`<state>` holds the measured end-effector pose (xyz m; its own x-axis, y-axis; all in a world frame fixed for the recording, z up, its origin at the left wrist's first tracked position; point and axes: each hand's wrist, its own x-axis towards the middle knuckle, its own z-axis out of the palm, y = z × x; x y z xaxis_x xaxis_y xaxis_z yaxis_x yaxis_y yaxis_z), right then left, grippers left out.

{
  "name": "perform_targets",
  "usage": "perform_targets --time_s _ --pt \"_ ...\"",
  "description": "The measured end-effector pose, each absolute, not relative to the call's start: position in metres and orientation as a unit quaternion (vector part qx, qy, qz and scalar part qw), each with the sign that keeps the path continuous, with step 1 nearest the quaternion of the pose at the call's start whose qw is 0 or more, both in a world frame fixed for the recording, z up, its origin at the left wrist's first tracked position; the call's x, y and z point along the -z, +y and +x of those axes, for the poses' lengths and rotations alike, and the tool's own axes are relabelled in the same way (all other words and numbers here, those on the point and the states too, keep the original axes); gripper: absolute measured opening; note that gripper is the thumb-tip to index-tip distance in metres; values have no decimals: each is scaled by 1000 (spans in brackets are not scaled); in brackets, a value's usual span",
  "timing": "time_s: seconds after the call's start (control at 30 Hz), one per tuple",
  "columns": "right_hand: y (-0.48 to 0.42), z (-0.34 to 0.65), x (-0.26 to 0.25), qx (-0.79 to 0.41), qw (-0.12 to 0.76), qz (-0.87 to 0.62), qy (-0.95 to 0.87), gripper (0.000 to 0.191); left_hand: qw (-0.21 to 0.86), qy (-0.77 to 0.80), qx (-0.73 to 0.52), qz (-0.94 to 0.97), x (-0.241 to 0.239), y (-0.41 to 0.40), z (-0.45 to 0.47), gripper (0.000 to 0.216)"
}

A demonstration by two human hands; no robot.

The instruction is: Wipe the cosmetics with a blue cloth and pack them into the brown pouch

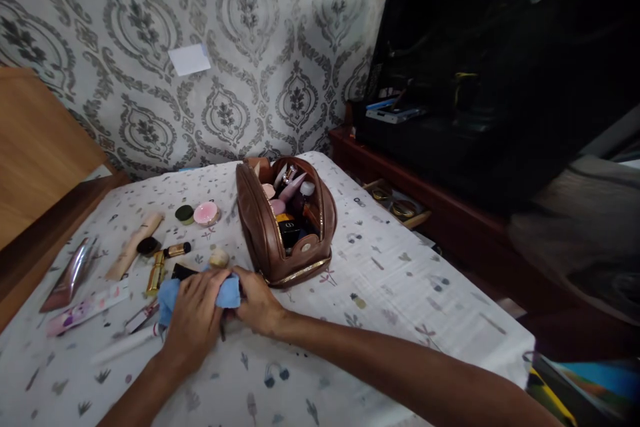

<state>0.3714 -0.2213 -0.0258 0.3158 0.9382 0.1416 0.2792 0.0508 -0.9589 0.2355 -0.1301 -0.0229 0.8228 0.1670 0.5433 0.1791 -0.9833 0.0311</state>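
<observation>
My left hand (pixel 196 310) is closed over a light blue cloth (pixel 229 291), which sticks out on both sides of the fingers. Against the cloth's right end, my right hand (pixel 257 300) is curled shut; whatever lies inside its fingers is hidden. Just beyond the hands are a black item (pixel 183 271), partly covered, and a small cream-coloured round piece (pixel 219 257). An open brown cosmetic bag (pixel 260 227) stands right behind my right hand, filled with tubes, bottles and a black box (pixel 289 232).
Left of the hands lie a gold tube (pixel 156 273), a beige tube (pixel 133 247), a shiny pinkish tube (pixel 70 277), a white-and-pink tube (pixel 90 310) and a pink jar (pixel 207 214). The patterned sheet (pixel 380 347) ends at the right beside a dark wooden cabinet (pixel 400 173).
</observation>
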Motion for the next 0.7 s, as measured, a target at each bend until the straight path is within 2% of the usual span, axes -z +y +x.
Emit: perform_targets --time_s 0.17,0.27,0.37,0.5,0.7 --pt "-231 369 25 -419 562 -557 -446 9 9 -126 254 -959 21 -113 232 34" --pt "-234 368 25 -449 573 -532 -433 13 14 -160 251 -955 18 -102 228 34" --pt "-239 367 26 -447 585 -521 -432 17 10 -187 254 -949 18 -94 224 34" --pt "-247 366 22 -405 588 -530 -458 13 -10 -218 270 -938 21 -85 218 34" --pt "-253 368 14 -351 588 -535 -496 6 -96 -283 261 -918 16 -83 212 37"
